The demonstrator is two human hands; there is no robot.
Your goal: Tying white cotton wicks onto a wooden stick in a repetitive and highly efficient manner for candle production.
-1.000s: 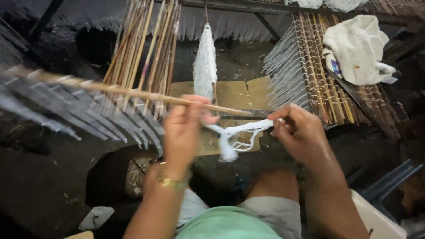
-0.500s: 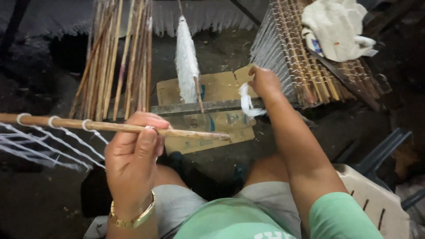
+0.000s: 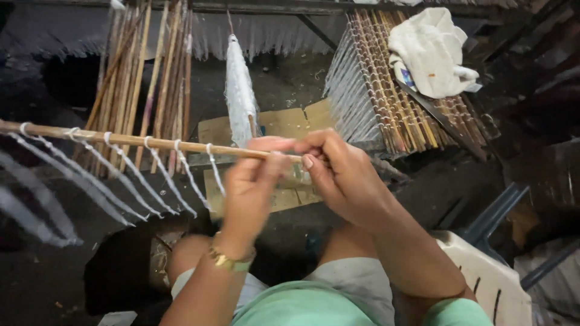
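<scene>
My left hand [image 3: 257,184] grips a long bamboo stick [image 3: 121,139] near its right end; the stick runs off to the left edge. Several white string loops [image 3: 136,175] hang from the stick and trail down to the left. My right hand [image 3: 338,172] is closed around the stick's tip, fingers touching my left fingers. Any string inside my right hand is hidden. A gold watch [image 3: 229,261] sits on my left wrist.
A skein of white thread [image 3: 240,90] hangs on a spindle ahead. Loose bamboo sticks [image 3: 151,78] lean at left. A stack of strung sticks [image 3: 386,90] with a white cloth [image 3: 429,51] lies at right. Flat cardboard [image 3: 284,124] covers the floor; a plastic chair [image 3: 489,271] is lower right.
My right hand came back from the strung stack to the stick's tip. The stick now carries more string loops near my left hand, and the view shifted slightly.
</scene>
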